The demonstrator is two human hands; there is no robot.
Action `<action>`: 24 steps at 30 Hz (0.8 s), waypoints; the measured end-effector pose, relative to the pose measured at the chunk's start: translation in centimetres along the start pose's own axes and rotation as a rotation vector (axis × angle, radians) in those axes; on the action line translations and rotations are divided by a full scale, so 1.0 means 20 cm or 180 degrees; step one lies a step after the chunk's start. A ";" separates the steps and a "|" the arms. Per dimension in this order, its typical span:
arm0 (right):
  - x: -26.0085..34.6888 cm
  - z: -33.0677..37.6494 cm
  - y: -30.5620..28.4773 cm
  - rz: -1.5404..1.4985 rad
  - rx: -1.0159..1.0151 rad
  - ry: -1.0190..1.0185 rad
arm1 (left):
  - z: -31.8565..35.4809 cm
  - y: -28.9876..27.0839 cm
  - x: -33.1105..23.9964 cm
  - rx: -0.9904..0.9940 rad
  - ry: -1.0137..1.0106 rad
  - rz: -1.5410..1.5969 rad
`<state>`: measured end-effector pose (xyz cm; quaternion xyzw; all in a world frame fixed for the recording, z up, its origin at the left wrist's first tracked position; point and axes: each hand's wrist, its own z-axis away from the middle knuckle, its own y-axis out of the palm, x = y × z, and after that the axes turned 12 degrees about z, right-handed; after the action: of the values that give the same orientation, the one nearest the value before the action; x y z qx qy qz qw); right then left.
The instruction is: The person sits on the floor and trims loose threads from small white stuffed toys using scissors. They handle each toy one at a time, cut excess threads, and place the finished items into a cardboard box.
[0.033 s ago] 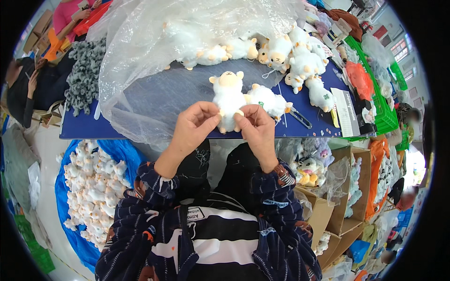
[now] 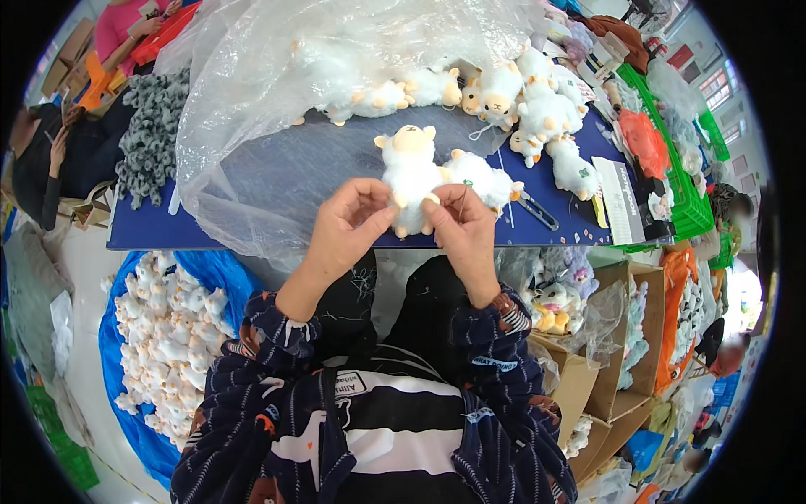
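Note:
A white plush sheep [image 2: 409,172] with a cream muzzle and small ears stands upright at the table's near edge, its face up toward me. My left hand [image 2: 357,223] pinches a small limb on its left side between thumb and fingers. On the other side my right hand [image 2: 462,235] pinches the matching limb. The fingertips partly cover both limbs. Right behind my right hand lies a second plush sheep [image 2: 478,179] on its side, with a green mark on it. A utility knife [image 2: 539,212] lies just beyond that toy.
Clear plastic sheeting [image 2: 243,101] covers more white plush sheep across the blue table [image 2: 143,227]. A blue sack [image 2: 113,336] of small plush toys stands at lower left. Grey curly plush pieces [image 2: 153,134] lie at the table's left; cardboard boxes [image 2: 617,361] stand at right.
The hands and the plush sheep have shifted only very slightly; my right thumb and fingers sit a little differently on the toy's limb. Both hands keep their pinch.

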<state>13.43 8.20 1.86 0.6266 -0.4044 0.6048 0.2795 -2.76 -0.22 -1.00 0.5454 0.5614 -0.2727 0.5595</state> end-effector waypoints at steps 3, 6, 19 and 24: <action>0.04 -0.03 -0.02 -0.0231 0.0141 0.0138 | -0.01 0.06 -0.05 0.0091 0.0058 0.0128; 0.06 -0.04 0.00 -0.0694 0.0282 0.0262 | -0.04 0.09 -0.07 0.0159 -0.0238 0.0650; 0.02 0.10 0.04 0.1676 -0.0340 -0.1394 | -0.04 0.08 -0.14 -0.0055 -0.0873 0.1228; 0.00 0.11 0.06 -0.0165 -0.0096 0.0245 | 0.01 0.10 -0.07 0.0214 -0.0154 0.0717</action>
<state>13.49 5.77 1.38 0.6089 -0.3860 0.6148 0.3198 -1.04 -0.34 0.80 0.6168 0.4735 -0.2398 0.5813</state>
